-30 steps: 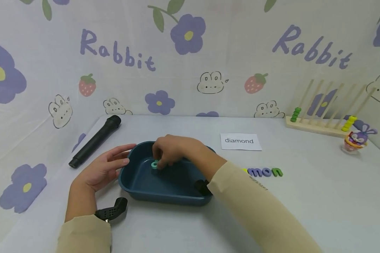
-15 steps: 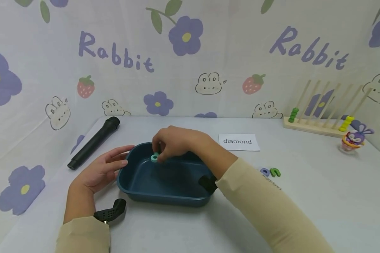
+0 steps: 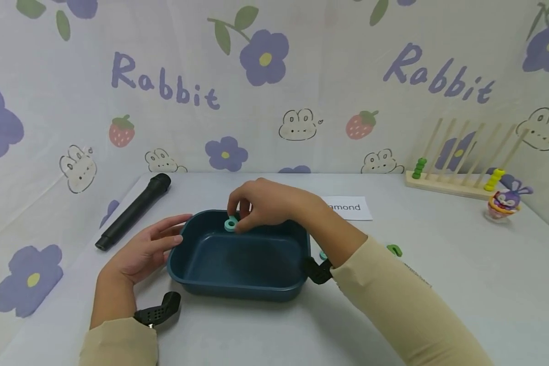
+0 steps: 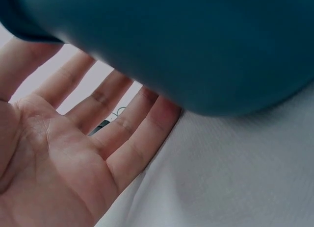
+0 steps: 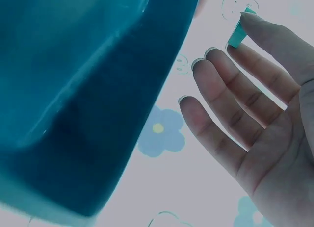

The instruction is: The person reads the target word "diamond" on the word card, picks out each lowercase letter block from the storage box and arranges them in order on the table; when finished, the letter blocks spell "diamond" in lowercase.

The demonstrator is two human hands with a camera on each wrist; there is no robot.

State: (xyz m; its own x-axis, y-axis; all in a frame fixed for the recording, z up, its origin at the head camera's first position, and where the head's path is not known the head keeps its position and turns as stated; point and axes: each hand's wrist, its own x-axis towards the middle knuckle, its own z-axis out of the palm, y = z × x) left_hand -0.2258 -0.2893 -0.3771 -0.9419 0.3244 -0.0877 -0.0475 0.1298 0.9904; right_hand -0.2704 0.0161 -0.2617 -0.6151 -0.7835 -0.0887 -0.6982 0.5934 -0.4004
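My right hand (image 3: pixel 272 203) is raised above the far part of a dark blue basin (image 3: pixel 238 292). Thumb and index finger pinch a small teal letter piece (image 3: pixel 231 224) with a round hole; which letter it is I cannot tell. The right wrist view shows that teal letter piece (image 5: pixel 239 33) edge-on between the fingertips, the other fingers spread loosely. Against the basin's left wall my left hand (image 3: pixel 144 251) rests with its fingers extended. In the left wrist view those fingers (image 4: pixel 140 143) lie against the outside of the basin. The visible basin floor is bare.
A black microphone (image 3: pixel 134 211) lies at the left. Behind my right arm are a partly covered word card (image 3: pixel 352 207), a green letter (image 3: pixel 395 250) and a bit of teal letter (image 3: pixel 323 255). A wooden bead rack (image 3: pixel 453 185) and a purple rabbit figurine (image 3: pixel 505 201) stand at the right.
My right hand has lifted the teal letter piece from low in the basin up toward its far rim, then slightly right. My left hand has stayed on the basin.
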